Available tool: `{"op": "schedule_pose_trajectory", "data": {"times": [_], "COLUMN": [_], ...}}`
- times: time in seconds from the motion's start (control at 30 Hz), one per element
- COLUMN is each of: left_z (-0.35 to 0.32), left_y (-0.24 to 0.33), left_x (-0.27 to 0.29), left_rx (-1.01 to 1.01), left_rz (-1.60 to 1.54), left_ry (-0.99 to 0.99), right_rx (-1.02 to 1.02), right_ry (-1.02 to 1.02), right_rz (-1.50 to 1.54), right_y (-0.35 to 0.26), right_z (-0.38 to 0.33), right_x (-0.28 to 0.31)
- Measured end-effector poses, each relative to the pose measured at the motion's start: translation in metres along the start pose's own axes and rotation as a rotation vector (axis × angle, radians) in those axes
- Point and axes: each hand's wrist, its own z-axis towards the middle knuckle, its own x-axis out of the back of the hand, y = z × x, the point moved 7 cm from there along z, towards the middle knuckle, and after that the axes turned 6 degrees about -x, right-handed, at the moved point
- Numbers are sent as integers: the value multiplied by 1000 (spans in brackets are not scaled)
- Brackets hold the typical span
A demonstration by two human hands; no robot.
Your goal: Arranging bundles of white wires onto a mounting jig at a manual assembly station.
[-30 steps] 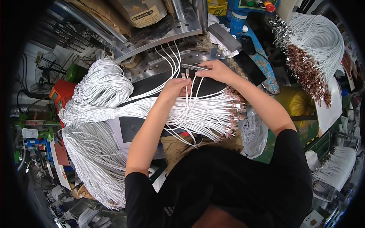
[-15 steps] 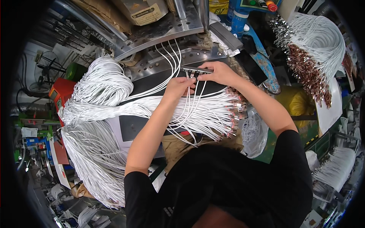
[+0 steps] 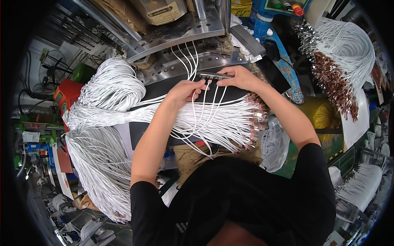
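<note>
A narrow metal bar-shaped fixture (image 3: 216,76) lies just in front of the press, with several white cables (image 3: 204,102) running up to it. My right hand (image 3: 242,78) is closed on the fixture's right end, thumb at the front edge beside a cable end. My left hand (image 3: 184,92) is closed in a pinch left of the fixture; a white cable hangs from its fingertips, its end hidden. Between the hands, one cable's small connector (image 3: 209,81) shows at the fixture. Under my hands spreads a thick bundle of white cables (image 3: 164,112) with metal-and-copper-coloured ends at the right.
The steel press plate (image 3: 176,39) stands at the back, with a few cables hanging under it. Coiled white cables (image 3: 113,88) lie at left, more droop below them. A dark phone-like slab (image 3: 274,76) and a clear plastic bag (image 3: 276,143) are at right. Another cable bundle (image 3: 344,45) hangs far right.
My left hand has moved left, away from my right hand, with a cable in its fingers. The connector between them now shows. My right hand stays at the fixture.
</note>
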Motion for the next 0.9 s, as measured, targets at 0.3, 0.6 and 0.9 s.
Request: {"op": "schedule_pose_trajectory", "data": {"times": [0.3, 0.6, 0.9], "left_z": [-9, 4, -1], "left_y": [22, 98, 55], "left_x": [-6, 22, 49], "left_rx": [-162, -376, -390], "left_rz": [642, 1452, -87], "left_ry": [246, 767, 240], "right_rx": [53, 662, 668], "right_ry": [114, 832, 797], "right_rz": [-314, -721, -727], "right_y": [-13, -70, -93], "right_z": [-3, 100, 184], "right_x": [3, 21, 52]}}
